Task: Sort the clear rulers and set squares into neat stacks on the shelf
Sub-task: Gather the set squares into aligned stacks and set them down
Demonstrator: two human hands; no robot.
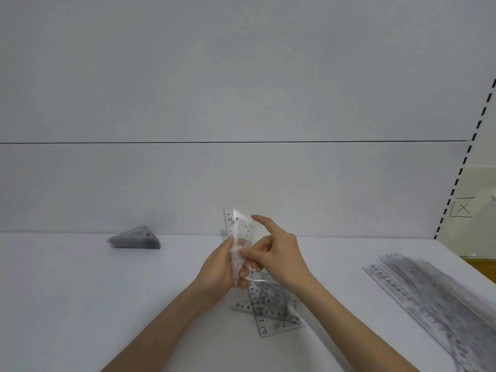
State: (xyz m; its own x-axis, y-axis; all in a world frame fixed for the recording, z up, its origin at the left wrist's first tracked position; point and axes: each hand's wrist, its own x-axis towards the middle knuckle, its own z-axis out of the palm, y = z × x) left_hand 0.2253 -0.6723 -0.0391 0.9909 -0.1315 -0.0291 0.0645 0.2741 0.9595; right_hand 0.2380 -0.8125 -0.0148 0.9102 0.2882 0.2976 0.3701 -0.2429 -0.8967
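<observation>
White is the colour of almost everything here: the shelf is a flat, matte white board that fills the lower half of the view, and behind it stands a white back panel with 1 thin dark seam running across it. At the right edge a line of black slots goes up along the side of the shelf. Beyond it is a cream wall with a hand-drawn box with an X, and lower down a piece of a yellow-brown surface. In the middle, both hands hold a few clear set squares raised above the shelf, the point upward. How many are held, I cannot tell. The left hand grips their lower part with curled fingers. The right hand pinches them between the thumb and the bent fingers, while its index finger is stretched out straight near the upper edge. Under the hands a loose pile of set squares lies on the shelf, overlapping at different angles. At the back left, close to the panel, there is a neat stack of set squares. At the right side the long clear rulers lie together in 1 stack, running diagonally toward the near right corner.
</observation>
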